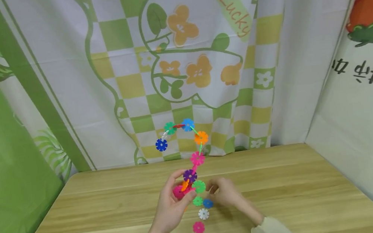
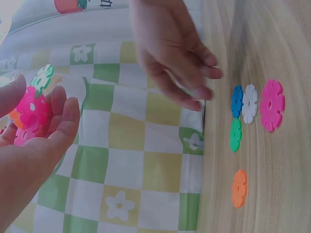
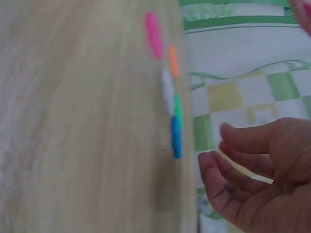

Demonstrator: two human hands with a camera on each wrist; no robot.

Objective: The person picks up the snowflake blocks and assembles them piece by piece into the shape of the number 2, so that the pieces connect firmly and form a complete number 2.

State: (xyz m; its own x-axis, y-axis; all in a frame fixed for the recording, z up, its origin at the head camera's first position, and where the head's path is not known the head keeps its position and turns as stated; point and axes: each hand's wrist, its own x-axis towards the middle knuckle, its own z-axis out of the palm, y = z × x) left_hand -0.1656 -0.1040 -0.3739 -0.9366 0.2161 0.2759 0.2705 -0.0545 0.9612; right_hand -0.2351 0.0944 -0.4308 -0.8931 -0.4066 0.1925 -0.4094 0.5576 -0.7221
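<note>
My left hand grips the lower end of a chain of coloured snowflake discs that arches up and over to a dark blue disc. In the left wrist view its fingers curl round pink discs. My right hand hovers just right of the chain's light green disc, fingers relaxed and holding nothing. On the table below lie loose discs: green, blue, white and pink. The left wrist view also shows an orange disc.
The wooden table runs wide to both sides of my hands. A checked green and yellow cloth hangs behind its far edge, a green cloth on the left and a white one on the right.
</note>
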